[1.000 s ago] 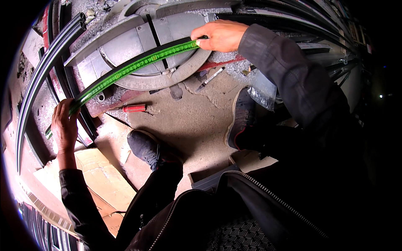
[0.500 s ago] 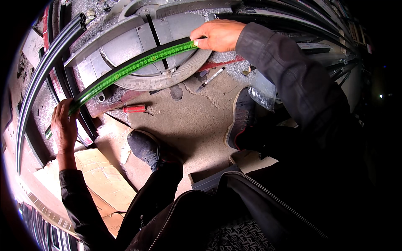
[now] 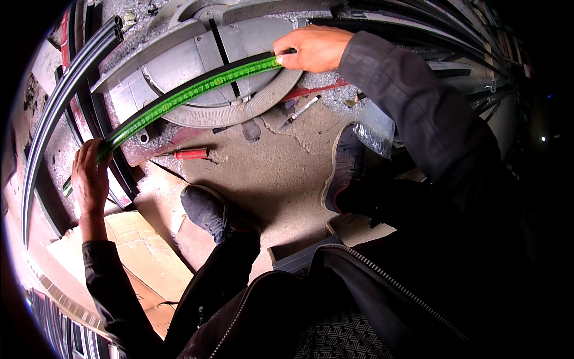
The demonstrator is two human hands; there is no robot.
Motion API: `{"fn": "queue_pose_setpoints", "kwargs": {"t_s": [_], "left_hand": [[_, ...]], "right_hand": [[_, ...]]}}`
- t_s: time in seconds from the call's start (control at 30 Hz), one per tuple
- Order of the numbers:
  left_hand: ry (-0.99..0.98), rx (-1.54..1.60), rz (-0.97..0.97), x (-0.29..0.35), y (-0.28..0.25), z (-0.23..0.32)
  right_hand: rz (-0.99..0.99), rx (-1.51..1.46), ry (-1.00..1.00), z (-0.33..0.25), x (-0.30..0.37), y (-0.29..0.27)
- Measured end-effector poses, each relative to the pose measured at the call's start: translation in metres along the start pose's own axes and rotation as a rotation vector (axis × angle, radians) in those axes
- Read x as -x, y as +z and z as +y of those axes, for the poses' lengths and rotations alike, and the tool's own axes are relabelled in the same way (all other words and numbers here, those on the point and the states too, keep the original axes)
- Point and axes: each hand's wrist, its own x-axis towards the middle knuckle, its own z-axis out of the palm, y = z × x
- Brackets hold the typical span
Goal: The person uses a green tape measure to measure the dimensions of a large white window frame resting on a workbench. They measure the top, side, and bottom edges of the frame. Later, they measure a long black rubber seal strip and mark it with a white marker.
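A bright green tape measure blade (image 3: 194,91) is stretched in front of me, bowed by the lens, with a dark narrow strip (image 3: 179,88) along its far edge. My right hand (image 3: 314,49) pinches the blade's right end between thumb and fingers. At the other end my left hand (image 3: 91,178) is closed round the blade, and a short green piece shows beyond it. Both pass over the grey metal saw base (image 3: 125,96) with its slot and curved angle scale (image 3: 203,118). Whether my hands grip the dark strip too is hidden.
Dark metal profiles (image 3: 66,90) lie on the left; more long bars (image 3: 418,30) run off at the far right. A red-handled tool (image 3: 191,154) and a slim pen-like tool (image 3: 300,113) lie on the floor. Cardboard (image 3: 146,248) is near my left forearm. Metal shavings surround the saw base.
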Motion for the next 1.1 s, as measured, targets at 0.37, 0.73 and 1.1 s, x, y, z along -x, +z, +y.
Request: {"fn": "queue_pose_setpoints", "kwargs": {"t_s": [0.37, 0.73, 1.1], "left_hand": [[-0.038, 0.01, -0.012, -0.001, -0.004, 0.004], [-0.04, 0.02, 0.001, -0.002, -0.002, 0.004], [-0.044, 0.019, -0.004, -0.001, -0.001, 0.003]], "right_hand": [[-0.076, -0.077, -0.101, 0.024, 0.007, -0.005], [-0.098, -0.117, -0.045, 0.027, 0.006, 0.001], [-0.137, -0.191, -0.042, 0.017, 0.008, -0.005]]}}
